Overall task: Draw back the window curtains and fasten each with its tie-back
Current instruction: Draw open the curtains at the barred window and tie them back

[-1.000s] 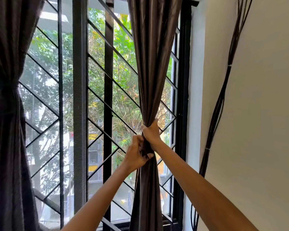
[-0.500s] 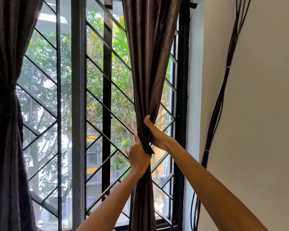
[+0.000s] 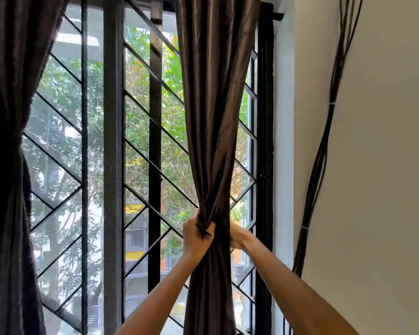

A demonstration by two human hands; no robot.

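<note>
Already the left curtain is tied; my left hand grips the right curtain and its tie-back, my right hand curls behind.

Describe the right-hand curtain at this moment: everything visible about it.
The right curtain is dark brown, slightly shiny fabric hanging in front of the barred window. It is gathered into a narrow bunch at mid-height, flaring above and below. The left hand grips the bunch with a dark strip; the right hand reaches behind it.
</note>
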